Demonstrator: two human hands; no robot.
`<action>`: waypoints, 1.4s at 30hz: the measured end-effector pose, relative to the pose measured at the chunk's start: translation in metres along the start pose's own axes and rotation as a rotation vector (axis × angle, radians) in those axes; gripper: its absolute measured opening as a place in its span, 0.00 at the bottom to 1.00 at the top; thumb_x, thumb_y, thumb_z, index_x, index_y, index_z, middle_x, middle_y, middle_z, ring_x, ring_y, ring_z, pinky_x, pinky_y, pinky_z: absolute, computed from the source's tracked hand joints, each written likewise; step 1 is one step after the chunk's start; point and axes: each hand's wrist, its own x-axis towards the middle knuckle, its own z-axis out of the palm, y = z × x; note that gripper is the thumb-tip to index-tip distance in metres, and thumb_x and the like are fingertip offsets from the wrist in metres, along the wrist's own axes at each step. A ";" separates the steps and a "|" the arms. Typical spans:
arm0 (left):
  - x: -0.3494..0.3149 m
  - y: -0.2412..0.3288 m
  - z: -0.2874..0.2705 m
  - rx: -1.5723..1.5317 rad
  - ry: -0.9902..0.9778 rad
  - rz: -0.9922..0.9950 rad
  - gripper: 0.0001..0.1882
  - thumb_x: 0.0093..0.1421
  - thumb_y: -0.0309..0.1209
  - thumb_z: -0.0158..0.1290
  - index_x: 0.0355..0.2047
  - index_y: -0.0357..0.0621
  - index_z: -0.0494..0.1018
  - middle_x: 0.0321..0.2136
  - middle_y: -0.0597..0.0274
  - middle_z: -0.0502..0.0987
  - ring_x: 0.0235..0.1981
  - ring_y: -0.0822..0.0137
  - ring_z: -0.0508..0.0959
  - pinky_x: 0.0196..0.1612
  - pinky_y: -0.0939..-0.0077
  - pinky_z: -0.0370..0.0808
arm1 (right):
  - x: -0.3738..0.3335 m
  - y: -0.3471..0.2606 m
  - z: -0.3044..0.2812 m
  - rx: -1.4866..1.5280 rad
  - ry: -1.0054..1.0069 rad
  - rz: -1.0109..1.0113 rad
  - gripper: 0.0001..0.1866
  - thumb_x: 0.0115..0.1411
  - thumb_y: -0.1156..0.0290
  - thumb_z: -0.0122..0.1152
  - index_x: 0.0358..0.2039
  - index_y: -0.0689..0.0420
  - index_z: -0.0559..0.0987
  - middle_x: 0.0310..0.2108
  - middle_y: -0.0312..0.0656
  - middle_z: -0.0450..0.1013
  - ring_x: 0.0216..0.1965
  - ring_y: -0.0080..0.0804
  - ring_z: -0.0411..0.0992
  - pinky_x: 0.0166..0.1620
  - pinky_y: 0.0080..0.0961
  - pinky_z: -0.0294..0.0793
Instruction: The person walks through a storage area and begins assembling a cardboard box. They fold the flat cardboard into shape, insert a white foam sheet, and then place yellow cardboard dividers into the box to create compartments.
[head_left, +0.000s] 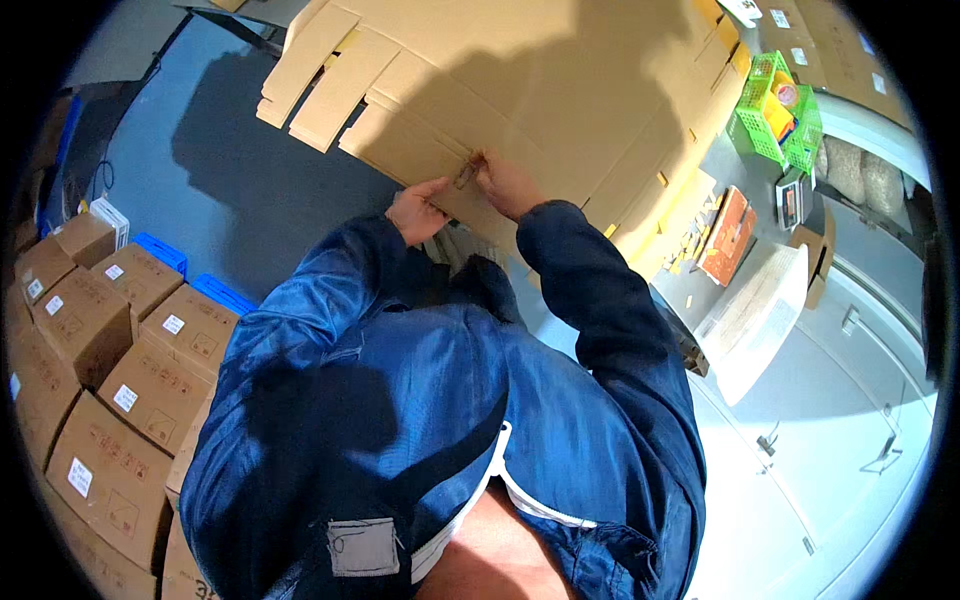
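A large flat brown cardboard sheet (560, 110), with cut flaps along its left side, lies in front of me. At its near edge my left hand (418, 211) is closed, the thumb on top and the other fingers mostly hidden by the board. Close beside it my right hand (508, 186) is closed too, its fingertips curled against the board at a small slot-like hole (463, 177). Whether a loose scrap sits in those fingertips cannot be made out. Both sleeves are dark blue, and my shadow falls across the sheet.
Stacked brown cartons (110, 470) with white labels stand at the left, near blue plastic crates (220, 294). Right of the sheet, a dark worktable holds a green basket (768, 110), yellow scraps (690, 240) and a reddish-brown block (727, 236). A white panel-like object (755, 320) juts from its near side.
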 end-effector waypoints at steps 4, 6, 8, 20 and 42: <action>0.011 -0.001 -0.015 -0.067 0.000 -0.086 0.21 0.64 0.32 0.42 0.56 0.40 0.61 0.54 0.55 0.67 0.55 0.59 0.66 0.59 0.63 0.60 | -0.005 0.008 0.013 -0.099 0.067 -0.088 0.14 0.59 0.63 0.51 0.41 0.58 0.70 0.36 0.55 0.73 0.38 0.50 0.74 0.39 0.42 0.73; 0.013 -0.002 -0.018 -0.040 -0.013 -0.096 0.22 0.63 0.31 0.44 0.57 0.38 0.59 0.54 0.56 0.66 0.55 0.60 0.66 0.58 0.64 0.61 | 0.003 0.008 0.007 -0.165 -0.065 -0.106 0.14 0.59 0.61 0.52 0.40 0.57 0.69 0.36 0.52 0.74 0.38 0.49 0.74 0.38 0.42 0.72; 0.023 -0.007 -0.049 0.256 -0.032 0.009 0.23 0.62 0.30 0.45 0.57 0.39 0.59 0.53 0.56 0.66 0.53 0.60 0.66 0.57 0.64 0.63 | 0.012 -0.003 -0.007 -0.288 -0.191 -0.147 0.13 0.60 0.61 0.51 0.40 0.56 0.70 0.35 0.50 0.74 0.36 0.49 0.74 0.37 0.41 0.72; -0.014 -0.001 0.015 0.302 0.081 0.014 0.22 0.61 0.34 0.48 0.56 0.46 0.62 0.53 0.60 0.67 0.53 0.61 0.67 0.56 0.58 0.64 | 0.000 0.006 -0.020 0.164 -0.068 -0.303 0.11 0.59 0.62 0.53 0.32 0.56 0.74 0.27 0.48 0.74 0.30 0.46 0.74 0.32 0.36 0.72; 0.147 0.400 0.155 2.305 0.563 0.263 0.22 0.53 0.49 0.51 0.29 0.40 0.75 0.21 0.53 0.76 0.27 0.61 0.77 0.32 0.66 0.71 | 0.058 0.110 -0.186 0.130 0.654 0.286 0.17 0.59 0.68 0.52 0.49 0.56 0.72 0.44 0.49 0.73 0.42 0.43 0.74 0.44 0.33 0.72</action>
